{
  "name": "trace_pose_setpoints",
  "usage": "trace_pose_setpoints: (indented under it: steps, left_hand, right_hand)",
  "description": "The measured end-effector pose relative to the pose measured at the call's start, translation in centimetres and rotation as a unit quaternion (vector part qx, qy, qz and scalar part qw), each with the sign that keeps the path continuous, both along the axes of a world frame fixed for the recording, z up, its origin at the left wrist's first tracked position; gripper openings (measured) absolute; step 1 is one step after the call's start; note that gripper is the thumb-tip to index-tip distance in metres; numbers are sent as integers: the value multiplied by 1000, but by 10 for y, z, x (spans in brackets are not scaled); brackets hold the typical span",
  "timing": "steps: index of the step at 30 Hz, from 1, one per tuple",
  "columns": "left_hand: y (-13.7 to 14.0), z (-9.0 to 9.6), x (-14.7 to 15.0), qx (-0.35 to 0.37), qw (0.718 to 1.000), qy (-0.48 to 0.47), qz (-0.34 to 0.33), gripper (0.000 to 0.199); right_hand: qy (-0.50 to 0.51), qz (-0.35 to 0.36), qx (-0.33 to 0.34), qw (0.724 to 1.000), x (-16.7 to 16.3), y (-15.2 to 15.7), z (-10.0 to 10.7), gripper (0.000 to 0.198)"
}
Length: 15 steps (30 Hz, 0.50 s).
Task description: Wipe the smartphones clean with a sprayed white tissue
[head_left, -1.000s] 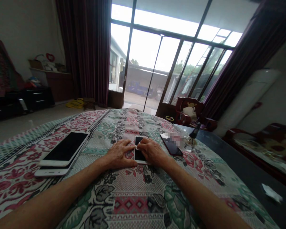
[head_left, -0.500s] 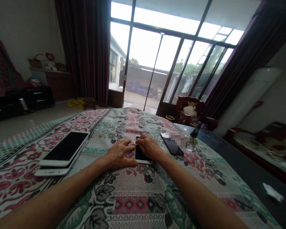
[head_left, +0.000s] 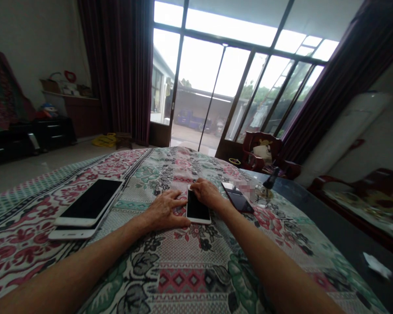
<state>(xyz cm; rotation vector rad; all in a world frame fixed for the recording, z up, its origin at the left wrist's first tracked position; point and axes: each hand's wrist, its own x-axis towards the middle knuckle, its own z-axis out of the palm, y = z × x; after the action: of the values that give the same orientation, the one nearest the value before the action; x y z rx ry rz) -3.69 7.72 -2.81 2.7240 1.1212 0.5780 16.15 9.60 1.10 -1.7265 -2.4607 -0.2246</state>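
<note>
Phone point(head_left: 199, 207) on tabletop point(head_left: 183, 255): left hand point(head_left: 164, 209), fingers spread, touches its left edge; right hand point(head_left: 207, 192), fingers curled, hold unclear, has slid to its far end, so work likely centres there

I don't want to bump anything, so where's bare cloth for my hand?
Bare tablecloth lies between the forearms and beyond the middle phone. Another patch separates the left hand from the stacked phones. It's crowded around the middle phone: the right hand covers part of it, the rightmost phone sits close.
</note>
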Motion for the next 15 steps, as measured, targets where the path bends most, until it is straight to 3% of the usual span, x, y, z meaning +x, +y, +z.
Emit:
trace_pose_setpoints:
  steps: [5, 15]
  left_hand:
    - [-1, 2, 0, 1, 1000, 2, -1, 67]
    - [-3, 1, 1, 2, 1000, 2, 12, 68]
  right_hand:
    - [-11, -31, 0, 999, -2, 5, 0, 33]
    - [19, 86, 0, 996, 9, -58, 0, 23]
